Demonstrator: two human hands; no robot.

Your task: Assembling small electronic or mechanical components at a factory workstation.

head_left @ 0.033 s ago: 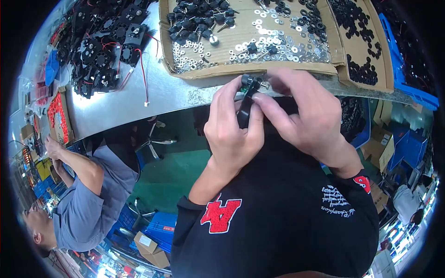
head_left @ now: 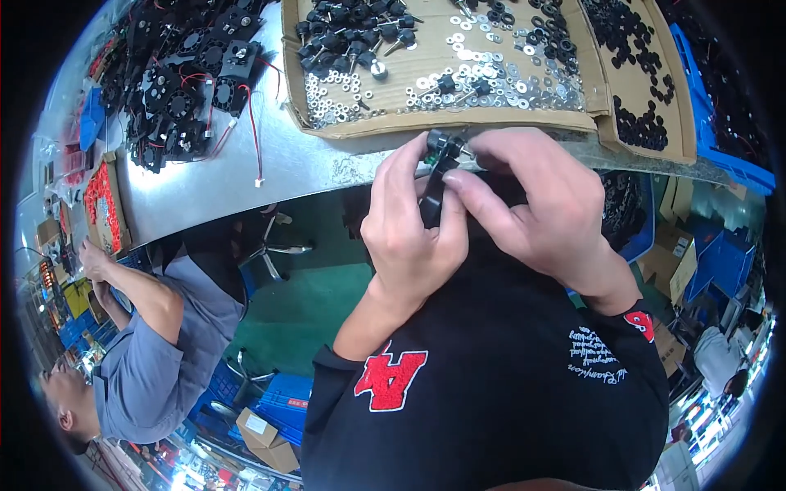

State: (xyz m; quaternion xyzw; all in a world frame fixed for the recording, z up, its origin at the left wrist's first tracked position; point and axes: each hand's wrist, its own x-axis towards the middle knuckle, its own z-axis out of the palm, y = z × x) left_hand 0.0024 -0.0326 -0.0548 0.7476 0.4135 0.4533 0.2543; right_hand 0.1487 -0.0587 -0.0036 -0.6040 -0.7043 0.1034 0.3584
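My left hand (head_left: 409,221) is closed around a small black plastic part (head_left: 432,192), held upright just off the table's near edge. A round black knob-like piece and a bit of green show at its upper end. From that end a short metal stud (head_left: 465,150) sticks out to the right. My right hand (head_left: 540,209) pinches at this end: the thumb presses against the black part and the index fingertip is at the stud. Whether a small washer or nut sits between those fingers is hidden.
Beyond my hands, a cardboard tray (head_left: 442,123) holds black knobs with metal shafts, washers and nuts. A second cardboard tray (head_left: 690,139) has black rings. Fan assemblies (head_left: 176,102) with wires are piled left. A co-worker (head_left: 155,360) sits at left near a red-filled box (head_left: 123,204).
My right index finger has shifted slightly down onto the stud. The left hand and the black part stay nearly still.
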